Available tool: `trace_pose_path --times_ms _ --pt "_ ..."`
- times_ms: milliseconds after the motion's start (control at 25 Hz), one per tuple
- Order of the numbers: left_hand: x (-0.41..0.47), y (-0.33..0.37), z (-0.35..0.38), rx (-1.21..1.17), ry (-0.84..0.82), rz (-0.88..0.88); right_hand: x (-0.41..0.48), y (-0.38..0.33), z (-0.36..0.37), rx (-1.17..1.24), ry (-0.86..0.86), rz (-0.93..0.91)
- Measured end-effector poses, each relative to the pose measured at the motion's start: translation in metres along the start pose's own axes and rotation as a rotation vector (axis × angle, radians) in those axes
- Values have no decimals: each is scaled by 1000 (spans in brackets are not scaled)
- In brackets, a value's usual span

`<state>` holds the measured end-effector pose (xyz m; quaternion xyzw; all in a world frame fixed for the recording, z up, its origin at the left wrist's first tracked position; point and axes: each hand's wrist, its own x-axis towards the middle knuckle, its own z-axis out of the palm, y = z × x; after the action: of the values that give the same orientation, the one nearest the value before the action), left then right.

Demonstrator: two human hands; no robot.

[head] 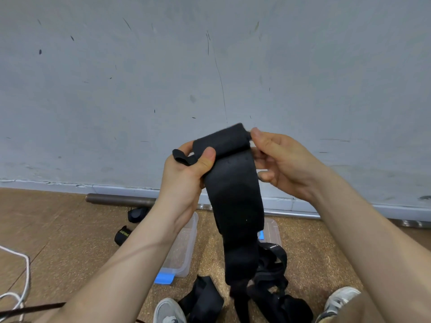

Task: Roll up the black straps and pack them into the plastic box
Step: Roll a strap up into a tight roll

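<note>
Grey wall [210,66] behind, cork floor [70,229] below. Both hands, left [184,180] and right [284,164], pinch a half-rolled strap [233,183], keeping the coil tight. Plastic box [184,248] waits open underneath.

operator body: bare arms, grey sneakers

on my feed i get two bare hands, left hand [184,173] and right hand [284,164], nails short and plain. left forearm [121,259] and right forearm [363,229] are uncovered right out to the frame edge. footwear: left shoe [168,311] is a light grey sneaker with a paler patch at the tongue. right shoe [340,299] is white and grey panels, pale laces, darker trim low on the side.
</note>
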<state>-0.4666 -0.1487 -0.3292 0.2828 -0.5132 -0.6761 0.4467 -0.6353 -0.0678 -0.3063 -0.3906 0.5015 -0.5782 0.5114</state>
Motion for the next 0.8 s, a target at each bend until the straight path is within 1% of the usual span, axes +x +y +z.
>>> trace_pose_path --times_ms 40,120,160,240,320,400,480,520,640,680,800 --pt "1 1 0 -46 21 -9 0 3 0 88 -26 38" --pt "3 0 -2 -131 29 -40 0 9 3 115 10 81" --pt "2 -1 -2 -149 29 -52 2 12 5 85 69 86" --pt "1 -4 0 -151 38 -50 3 14 14 -12 204 37" --pt "0 -7 2 -135 58 -11 3 16 22 -119 320 -50" --pt "-1 -8 2 -49 76 67 2 16 26 -212 383 -94" --pt "-2 -6 3 76 79 151 0 11 26 -248 361 -77" --pt "-4 -5 3 119 65 183 -2 7 23 -255 314 -50" --pt "-6 -2 3 180 -5 239 -13 -10 18 -219 71 75" --pt "-6 -2 3 197 -32 258 -14 -11 16 -197 35 91" --pt "-5 -7 1 282 -98 296 -14 -7 18 -201 93 42"
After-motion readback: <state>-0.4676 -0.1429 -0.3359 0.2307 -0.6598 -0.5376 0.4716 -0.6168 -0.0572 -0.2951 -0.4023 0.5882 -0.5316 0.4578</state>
